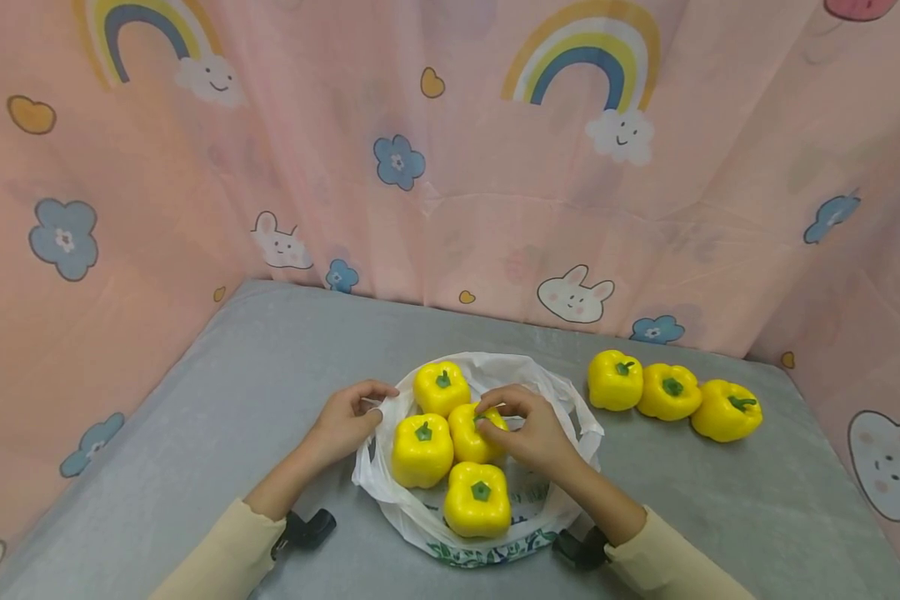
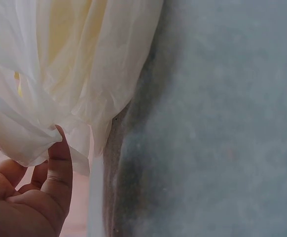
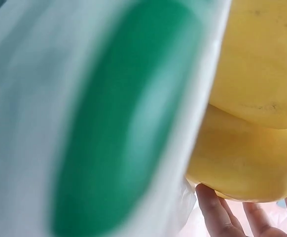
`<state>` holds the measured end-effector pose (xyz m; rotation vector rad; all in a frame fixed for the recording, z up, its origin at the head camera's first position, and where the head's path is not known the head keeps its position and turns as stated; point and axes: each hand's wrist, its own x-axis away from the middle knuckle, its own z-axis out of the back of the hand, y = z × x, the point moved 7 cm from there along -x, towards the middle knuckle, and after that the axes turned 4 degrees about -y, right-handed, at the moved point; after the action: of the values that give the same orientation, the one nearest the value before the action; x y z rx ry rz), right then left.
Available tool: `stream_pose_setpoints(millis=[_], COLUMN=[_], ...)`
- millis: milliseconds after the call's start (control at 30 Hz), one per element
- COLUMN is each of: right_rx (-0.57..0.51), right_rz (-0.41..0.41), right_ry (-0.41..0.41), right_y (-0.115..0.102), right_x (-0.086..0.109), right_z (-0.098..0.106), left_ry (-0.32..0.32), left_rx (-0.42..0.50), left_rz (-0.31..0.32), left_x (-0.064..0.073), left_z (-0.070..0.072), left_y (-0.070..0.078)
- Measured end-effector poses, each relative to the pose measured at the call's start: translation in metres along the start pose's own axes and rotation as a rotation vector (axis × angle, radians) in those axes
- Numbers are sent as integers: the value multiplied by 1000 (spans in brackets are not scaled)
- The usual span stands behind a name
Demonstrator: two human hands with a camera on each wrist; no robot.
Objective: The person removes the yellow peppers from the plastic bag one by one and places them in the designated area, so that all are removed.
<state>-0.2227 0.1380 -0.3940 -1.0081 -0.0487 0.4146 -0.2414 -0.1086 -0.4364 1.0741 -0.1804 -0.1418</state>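
A white plastic bag [image 1: 401,521] lies opened out on the table, with several yellow bell peppers standing in it, stems up. My left hand [image 1: 348,423] pinches the bag's left rim; in the left wrist view the thin plastic [image 2: 27,136] runs between thumb and fingers. Reaching over the right rim, my right hand [image 1: 528,429] grips the top of one yellow bell pepper [image 1: 468,442] in the middle of the group. In the right wrist view, fingertips [image 3: 210,200] touch a pepper [image 3: 242,163] from its far side. The other peppers in the bag [image 1: 441,387] stand close around it.
Three more yellow bell peppers [image 1: 671,392] stand in a row on the grey table [image 1: 757,508], right of the bag. A pink patterned curtain [image 1: 480,208] hangs behind the table and along its sides. Black wrist devices [image 1: 307,531] sit under both forearms.
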Motion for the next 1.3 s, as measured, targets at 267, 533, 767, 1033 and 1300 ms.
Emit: stream_pose_setpoints(millis=[267, 533, 767, 1033, 1300], right_rx=[-8, 12, 16, 34, 108], right_rz=[-5, -20, 12, 27, -17], right_ry=[-1, 21, 72, 145, 241], right_y=[0, -3, -10, -15, -16], right_x=[-1, -1, 3, 9, 21], right_z=[1, 6, 23, 49, 85], left_ry=[-3, -6, 1, 10, 8], left_rx=[-8, -1, 2, 1, -1], left_rz=[3, -10, -1, 1, 1], left_x=[-1, -1, 0, 0, 1], left_z=[-1, -1, -1, 0, 1], left_y=[0, 2, 1, 0, 1])
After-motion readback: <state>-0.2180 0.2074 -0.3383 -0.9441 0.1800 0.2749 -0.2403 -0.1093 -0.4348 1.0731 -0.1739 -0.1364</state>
